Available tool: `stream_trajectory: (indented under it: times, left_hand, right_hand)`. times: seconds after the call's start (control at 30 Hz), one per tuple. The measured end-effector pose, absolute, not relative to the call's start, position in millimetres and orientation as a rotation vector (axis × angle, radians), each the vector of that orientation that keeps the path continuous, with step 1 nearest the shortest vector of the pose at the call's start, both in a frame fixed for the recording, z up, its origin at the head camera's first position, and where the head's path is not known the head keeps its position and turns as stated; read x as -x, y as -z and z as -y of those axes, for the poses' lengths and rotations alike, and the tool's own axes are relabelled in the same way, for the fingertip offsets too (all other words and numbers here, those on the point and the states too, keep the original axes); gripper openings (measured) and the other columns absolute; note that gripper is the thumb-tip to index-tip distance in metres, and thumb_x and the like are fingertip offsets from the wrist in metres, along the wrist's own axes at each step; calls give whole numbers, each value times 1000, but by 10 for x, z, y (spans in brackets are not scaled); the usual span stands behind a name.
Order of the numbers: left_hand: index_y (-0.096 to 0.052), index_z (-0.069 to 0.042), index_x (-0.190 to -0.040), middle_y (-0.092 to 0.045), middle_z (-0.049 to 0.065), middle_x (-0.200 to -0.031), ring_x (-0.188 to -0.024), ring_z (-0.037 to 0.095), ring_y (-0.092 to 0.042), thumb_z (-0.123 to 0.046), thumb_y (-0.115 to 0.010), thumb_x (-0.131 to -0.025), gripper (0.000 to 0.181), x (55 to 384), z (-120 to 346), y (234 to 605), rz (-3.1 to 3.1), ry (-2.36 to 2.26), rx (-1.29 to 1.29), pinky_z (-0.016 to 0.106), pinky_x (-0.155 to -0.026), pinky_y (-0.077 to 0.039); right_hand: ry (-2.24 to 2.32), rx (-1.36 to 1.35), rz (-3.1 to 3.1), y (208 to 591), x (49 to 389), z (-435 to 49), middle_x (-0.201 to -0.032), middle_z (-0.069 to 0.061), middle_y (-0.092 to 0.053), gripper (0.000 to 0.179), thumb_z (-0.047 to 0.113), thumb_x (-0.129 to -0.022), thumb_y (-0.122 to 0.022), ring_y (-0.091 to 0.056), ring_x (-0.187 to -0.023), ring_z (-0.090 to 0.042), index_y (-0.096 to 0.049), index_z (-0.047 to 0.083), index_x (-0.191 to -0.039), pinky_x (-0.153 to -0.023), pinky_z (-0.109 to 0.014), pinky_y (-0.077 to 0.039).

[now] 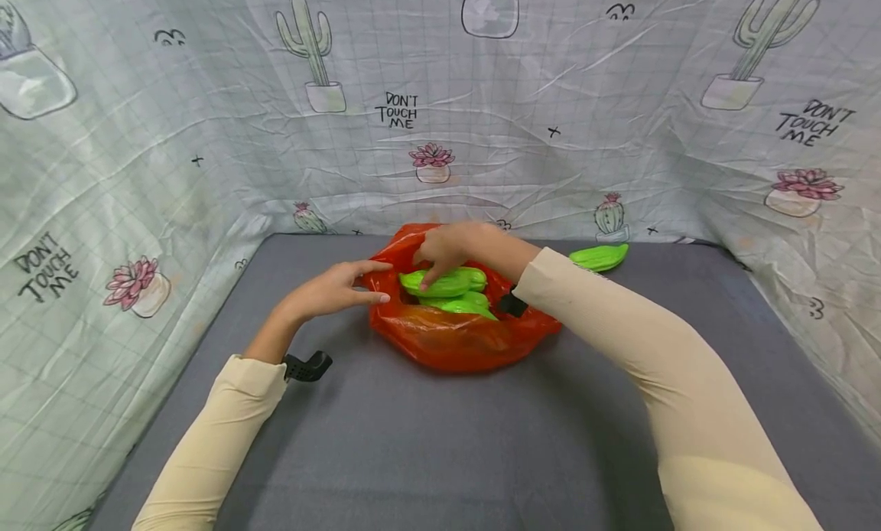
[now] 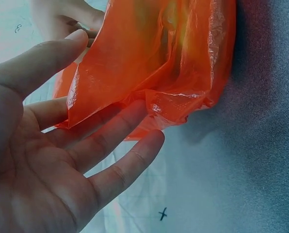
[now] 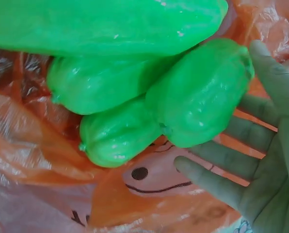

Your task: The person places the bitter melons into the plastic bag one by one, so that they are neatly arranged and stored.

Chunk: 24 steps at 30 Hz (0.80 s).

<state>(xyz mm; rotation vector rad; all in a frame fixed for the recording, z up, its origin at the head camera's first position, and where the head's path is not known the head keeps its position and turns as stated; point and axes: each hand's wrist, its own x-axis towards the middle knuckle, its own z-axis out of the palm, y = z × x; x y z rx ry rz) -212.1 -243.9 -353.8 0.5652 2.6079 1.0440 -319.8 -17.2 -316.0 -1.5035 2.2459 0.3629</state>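
Observation:
An orange-red plastic bag [image 1: 461, 349] lies with its mouth up on the grey table, several bright green, papaya-like fruits [image 1: 447, 283] inside. My right hand [image 1: 443, 248] reaches into the bag from above. In the right wrist view, its fingers [image 3: 215, 182] are spread and fairly straight beside one green fruit [image 3: 202, 94], with the thumb near that fruit's end. At the bag's left rim is my left hand [image 1: 337, 288]. Its straight fingers [image 2: 125, 167] lie along the bag's outer side in the left wrist view, while the thumb stands apart from them near the rim.
Behind my right forearm, another green fruit [image 1: 606, 256] lies on the table [image 1: 427, 454] at the back right. A light cloth [image 1: 523, 95] with cactus prints hangs around the back and sides. My left wrist carries a black camera mount [image 1: 308, 366].

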Motion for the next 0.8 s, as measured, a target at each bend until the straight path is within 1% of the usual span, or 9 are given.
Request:
stream_trajectory:
  times: [0.1,0.23,0.37,0.43,0.5,0.67,0.8]
  left_hand:
    - [-48,-8,-151,-47,11,-154,-137,30,-44,-36,-73,-95,68,2112,2449,3541,-2614,-1048,-558,54,-112,-37]
    - [-49,-8,-151,-48,13,-153,-135,31,-45,-35,-72,-95,66,2099,2475,3545,-2632,-1041,-541,54,-111,-39]
    - [-48,-9,-151,-46,13,-154,-139,30,-43,-35,-71,-96,65,2099,2495,3550,-2638,-1043,-540,54,-112,-38]
    - [-48,-9,-151,-46,12,-155,-140,30,-42,-35,-71,-96,65,2102,2494,3551,-2638,-1047,-542,54,-112,-37]
    - [-48,-9,-151,-46,12,-155,-140,30,-42,-36,-71,-96,65,2105,2492,3549,-2637,-1048,-543,54,-113,-37]
    - [-48,-9,-151,-46,12,-155,-140,30,-42,-37,-71,-96,66,2108,2474,3543,-2628,-1056,-544,55,-113,-37]
    - [-48,-9,-152,-45,12,-156,-141,31,-41,-37,-70,-97,66,2105,2463,3546,-2622,-1056,-535,55,-113,-36]
  right_hand:
    - [-349,1528,-2240,3089,3161,118,-135,-10,-65,60,47,-103,-56,-61,-122,-25,-56,4,-145,-109,-38,-45]
    - [-297,1578,-2237,3007,3133,-65,-136,-12,-65,52,39,-105,-56,-62,-122,-26,-58,2,-142,-109,-40,-45]
    - [-229,1587,-2264,2929,3134,-370,-134,-13,-66,47,33,-105,-58,-68,-111,-26,-61,2,-139,-103,-42,-50]
    - [-168,1576,-2291,2877,3132,-551,-131,-13,-67,44,31,-104,-60,-71,-102,-24,-62,2,-138,-100,-43,-52]
    - [-102,1524,-2320,2808,3121,-737,-128,-12,-69,43,29,-104,-61,-72,-99,-23,-63,4,-138,-97,-43,-54]
    - [-25,1414,-2425,2648,3126,-1196,-118,-8,-74,39,27,-103,-63,-70,-106,-25,-63,8,-136,-94,-44,-55]
    - [18,1336,-2539,2626,3189,-1548,-114,-9,-74,37,24,-102,-64,-70,-106,-28,-63,8,-135,-93,-47,-56]
